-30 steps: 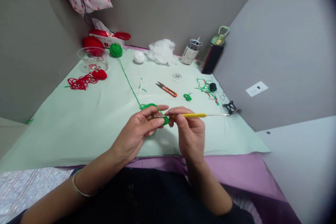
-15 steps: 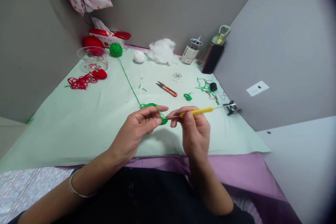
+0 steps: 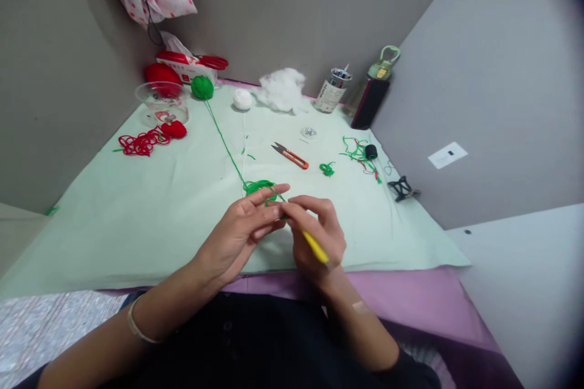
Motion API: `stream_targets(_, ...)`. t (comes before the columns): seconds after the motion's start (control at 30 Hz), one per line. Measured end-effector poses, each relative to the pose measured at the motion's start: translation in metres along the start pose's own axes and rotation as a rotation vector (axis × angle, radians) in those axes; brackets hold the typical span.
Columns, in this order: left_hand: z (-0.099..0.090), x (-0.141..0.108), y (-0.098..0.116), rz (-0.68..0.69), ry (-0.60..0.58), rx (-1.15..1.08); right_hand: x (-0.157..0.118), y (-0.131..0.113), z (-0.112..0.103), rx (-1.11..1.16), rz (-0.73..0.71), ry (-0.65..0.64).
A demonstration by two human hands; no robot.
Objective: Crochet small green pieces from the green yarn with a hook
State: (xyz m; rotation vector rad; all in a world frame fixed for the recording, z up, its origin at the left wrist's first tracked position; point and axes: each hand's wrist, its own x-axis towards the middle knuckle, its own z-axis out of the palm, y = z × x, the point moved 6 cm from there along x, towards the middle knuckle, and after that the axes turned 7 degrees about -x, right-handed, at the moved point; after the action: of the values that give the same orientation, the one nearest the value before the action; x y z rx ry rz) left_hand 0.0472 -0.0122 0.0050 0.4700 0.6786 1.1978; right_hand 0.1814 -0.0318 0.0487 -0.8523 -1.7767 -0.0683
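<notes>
My left hand (image 3: 250, 219) pinches a small green crochet piece (image 3: 283, 216), mostly hidden between the fingertips. Green yarn runs over my raised left index finger. In my right hand (image 3: 319, 231) is a crochet hook with a yellow handle (image 3: 314, 246), slanting down toward me; its tip is hidden at the piece. The right fingertips meet the left ones there. Behind the left hand lies a loose heap of green yarn (image 3: 259, 187), from which a strand leads back to the green yarn ball (image 3: 202, 87).
Orange thread snips (image 3: 290, 156) lie beyond my hands, with a small green crochet bit (image 3: 326, 168) to their right. Red yarn (image 3: 141, 143) and a clear plastic tub (image 3: 164, 110) stand left. White stuffing (image 3: 283, 90), a pen cup (image 3: 333, 91) and a bottle (image 3: 381, 67) line the back.
My right hand has moved left and turned, so the yellow hook handle now points down toward me instead of out to the right. My left hand stays nearly in place.
</notes>
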Motion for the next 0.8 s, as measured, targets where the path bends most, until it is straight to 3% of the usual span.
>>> stream_targets(0.13, 0.001, 0.001, 0.007, -0.008, -0.019, -0.019, 0.008, 0.018, -0.007, 0.404, 0.365, 0.063)
stream_targets(0.2, 0.004, -0.001, 0.01, 0.029, -0.029, 0.048, 0.011, 0.021, -0.005, 0.523, 0.447, 0.046)
stream_targets(0.37, 0.008, -0.005, 0.013, 0.118, 0.004, 0.18, 0.01, 0.019, 0.001, 0.431, 0.433, -0.04)
stream_targets(0.47, 0.005, -0.004, 0.011, 0.133, 0.036, 0.145, 0.006, 0.009, 0.001, 0.228, 0.264, -0.046)
stream_targets(0.57, 0.005, -0.001, 0.003, 0.0, -0.03, 0.009, 0.002, -0.001, -0.002, 0.062, 0.086, -0.022)
stream_targets(0.67, 0.004, 0.001, 0.001, -0.084, -0.06, -0.095, 0.005, 0.01, -0.007, 0.193, 0.232, 0.033)
stream_targets(0.8, 0.003, 0.0, 0.008, 0.018, -0.03, -0.024, 0.007, 0.028, 0.0, 0.533, 0.52, 0.028)
